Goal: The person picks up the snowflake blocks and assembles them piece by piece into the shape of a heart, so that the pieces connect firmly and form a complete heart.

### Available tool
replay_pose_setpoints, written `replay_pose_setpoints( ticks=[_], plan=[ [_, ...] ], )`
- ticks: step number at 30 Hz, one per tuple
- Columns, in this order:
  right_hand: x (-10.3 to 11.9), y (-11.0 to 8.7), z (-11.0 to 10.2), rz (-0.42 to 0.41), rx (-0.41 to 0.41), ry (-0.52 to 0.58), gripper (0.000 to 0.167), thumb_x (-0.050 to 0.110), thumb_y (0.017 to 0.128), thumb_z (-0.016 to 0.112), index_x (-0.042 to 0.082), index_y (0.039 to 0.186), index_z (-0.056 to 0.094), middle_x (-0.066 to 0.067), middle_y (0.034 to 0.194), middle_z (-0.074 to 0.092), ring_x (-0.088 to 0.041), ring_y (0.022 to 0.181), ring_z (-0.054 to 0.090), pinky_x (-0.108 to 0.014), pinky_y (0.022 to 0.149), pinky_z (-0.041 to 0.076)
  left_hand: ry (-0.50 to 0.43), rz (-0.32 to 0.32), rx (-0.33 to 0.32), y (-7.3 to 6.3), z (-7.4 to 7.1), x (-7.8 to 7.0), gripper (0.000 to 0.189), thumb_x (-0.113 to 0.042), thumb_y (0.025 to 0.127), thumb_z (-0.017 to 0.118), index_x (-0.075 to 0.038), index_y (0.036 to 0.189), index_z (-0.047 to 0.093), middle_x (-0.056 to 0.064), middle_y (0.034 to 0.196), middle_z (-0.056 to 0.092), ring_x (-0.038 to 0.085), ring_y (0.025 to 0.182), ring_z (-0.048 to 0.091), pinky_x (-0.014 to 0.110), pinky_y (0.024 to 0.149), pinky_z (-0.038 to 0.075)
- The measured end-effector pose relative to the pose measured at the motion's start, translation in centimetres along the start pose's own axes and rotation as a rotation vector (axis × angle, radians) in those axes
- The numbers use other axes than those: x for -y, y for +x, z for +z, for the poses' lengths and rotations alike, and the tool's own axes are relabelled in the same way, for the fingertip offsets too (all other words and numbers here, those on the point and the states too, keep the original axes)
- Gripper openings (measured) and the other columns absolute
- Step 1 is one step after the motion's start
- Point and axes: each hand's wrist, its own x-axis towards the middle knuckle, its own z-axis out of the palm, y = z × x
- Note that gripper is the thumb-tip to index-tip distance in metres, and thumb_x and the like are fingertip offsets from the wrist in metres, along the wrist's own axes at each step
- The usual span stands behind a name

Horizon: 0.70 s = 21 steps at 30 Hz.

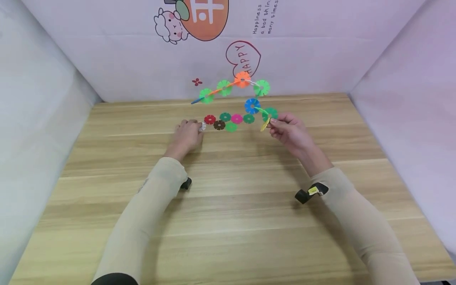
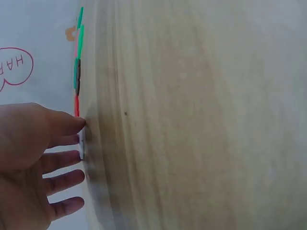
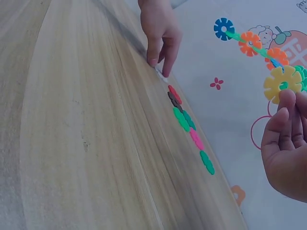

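Only head view seemingly shows whole disc chain point(image 1: 243, 75).

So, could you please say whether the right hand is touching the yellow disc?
Touching. The right wrist view shows the right hand pinching the lower edge of the yellow disc in its fingers.

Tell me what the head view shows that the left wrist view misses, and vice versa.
Only the head view: the right hand pinching the yellow notched disc at one end of a raised disc chain, both beige sleeves, and the printed sheep.

Only the left wrist view: a small orange print on the white backdrop.

Both: the left hand, loose red disc, brown disc, wooden tabletop and part or all of the heart print.
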Motion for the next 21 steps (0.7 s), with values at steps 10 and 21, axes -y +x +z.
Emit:
replay_pose_setpoints(
  ticks=[10,21],
  plan=[
    [-0.5,0.3,0.5,0.036,-0.024,0.018,0.028,-0.005,0.104,0.057,0.007,0.087,0.075,-0.005,0.082,0.077,-0.013,0.069,0.069,-0.022,0.067,0.058,0.004,0.048,-0.069,-2.4,-0.3,-0.4,0.022,-0.013,0.095,0.075,-0.003,0.115,0.076,0.015,0.115,0.074,0.036,0.110,0.065,0.054,0.100,0.051],
    [-0.7,0.4,1.8,0.058,-0.038,0.056,0.028,-0.004,0.105,0.056,0.006,0.085,0.074,-0.007,0.082,0.077,-0.014,0.070,0.069,-0.023,0.068,0.057,-0.316,0.120,-0.087,-5.6,0.3,-1.8,0.016,-0.006,0.098,0.073,0.000,0.112,0.077,0.014,0.106,0.072,0.027,0.096,0.063,0.040,0.089,0.055]
  ],
)
